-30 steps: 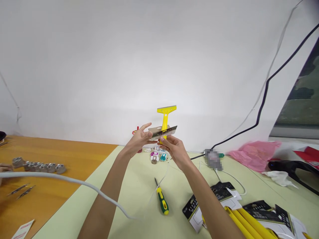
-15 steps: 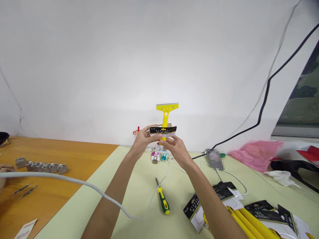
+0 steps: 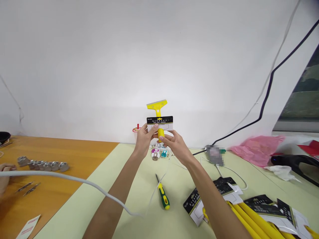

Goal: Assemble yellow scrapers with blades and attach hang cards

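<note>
A yellow scraper [image 3: 157, 105] with a wide head and metal blade edge is held up in front of the wall, its head tilted. Around its handle sits a black-and-white header card [image 3: 166, 123], with the handle passing through it. My left hand [image 3: 144, 137] pinches the card and handle from the left, thumb in front. On the right, my right hand [image 3: 174, 143] grips the lower end of the handle between thumb and fingers. Below the hands, a green-and-yellow screwdriver [image 3: 163, 196] lies on the pale table.
Several carded yellow scrapers [image 3: 251, 219] pile up at the lower right. A white cable [image 3: 94, 186] crosses the front left. Metal fittings [image 3: 47, 165] stand on the orange table, near another person's hand [image 3: 5, 169]. A pink plastic bag [image 3: 256, 149] lies at the right.
The scraper has shifted slightly left and tilted, its right side higher. The card has turned to show more of its white face. Both hands keep their hold.
</note>
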A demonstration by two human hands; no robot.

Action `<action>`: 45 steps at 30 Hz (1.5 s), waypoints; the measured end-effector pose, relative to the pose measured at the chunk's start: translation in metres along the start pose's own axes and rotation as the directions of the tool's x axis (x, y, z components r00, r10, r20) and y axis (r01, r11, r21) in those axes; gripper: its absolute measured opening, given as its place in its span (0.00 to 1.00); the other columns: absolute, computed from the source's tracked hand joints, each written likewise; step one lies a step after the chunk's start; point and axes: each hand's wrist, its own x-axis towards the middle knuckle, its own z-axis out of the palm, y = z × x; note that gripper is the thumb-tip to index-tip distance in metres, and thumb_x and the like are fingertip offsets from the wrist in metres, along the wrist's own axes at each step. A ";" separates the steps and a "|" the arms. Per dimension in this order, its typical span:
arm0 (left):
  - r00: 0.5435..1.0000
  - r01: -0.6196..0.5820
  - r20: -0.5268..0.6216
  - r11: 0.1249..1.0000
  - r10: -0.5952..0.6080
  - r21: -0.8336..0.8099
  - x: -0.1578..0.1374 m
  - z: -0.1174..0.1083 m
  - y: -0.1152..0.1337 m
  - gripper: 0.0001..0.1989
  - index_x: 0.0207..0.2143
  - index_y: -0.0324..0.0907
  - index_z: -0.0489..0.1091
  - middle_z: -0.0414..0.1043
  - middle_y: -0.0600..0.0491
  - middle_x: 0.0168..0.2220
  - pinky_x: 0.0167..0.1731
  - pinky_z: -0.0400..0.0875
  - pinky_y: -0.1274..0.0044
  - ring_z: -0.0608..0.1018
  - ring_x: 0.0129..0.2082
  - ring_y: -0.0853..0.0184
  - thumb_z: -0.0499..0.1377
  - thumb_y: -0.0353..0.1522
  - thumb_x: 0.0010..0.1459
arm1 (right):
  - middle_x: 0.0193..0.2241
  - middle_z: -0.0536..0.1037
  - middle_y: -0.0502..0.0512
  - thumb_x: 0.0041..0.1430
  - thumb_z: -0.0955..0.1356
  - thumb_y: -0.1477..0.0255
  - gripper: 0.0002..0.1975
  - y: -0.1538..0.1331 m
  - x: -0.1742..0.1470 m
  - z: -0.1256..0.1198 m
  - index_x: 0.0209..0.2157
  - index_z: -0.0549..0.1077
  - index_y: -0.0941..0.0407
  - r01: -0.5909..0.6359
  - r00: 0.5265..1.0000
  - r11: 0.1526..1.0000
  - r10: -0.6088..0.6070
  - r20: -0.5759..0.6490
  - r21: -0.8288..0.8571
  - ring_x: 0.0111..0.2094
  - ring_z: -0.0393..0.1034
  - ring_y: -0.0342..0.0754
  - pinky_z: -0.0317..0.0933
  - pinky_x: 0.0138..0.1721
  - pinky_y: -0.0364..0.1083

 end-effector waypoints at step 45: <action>0.872 0.487 0.267 0.776 -0.410 -0.401 0.008 -0.027 -0.024 0.25 0.55 0.39 0.77 0.80 0.40 0.50 0.49 0.78 0.67 0.82 0.50 0.55 0.66 0.47 0.65 | 0.33 0.79 0.54 0.73 0.66 0.55 0.13 -0.037 -0.062 -0.015 0.40 0.70 0.50 0.057 0.981 0.551 0.123 0.149 -0.833 0.30 0.70 0.51 0.54 0.32 0.49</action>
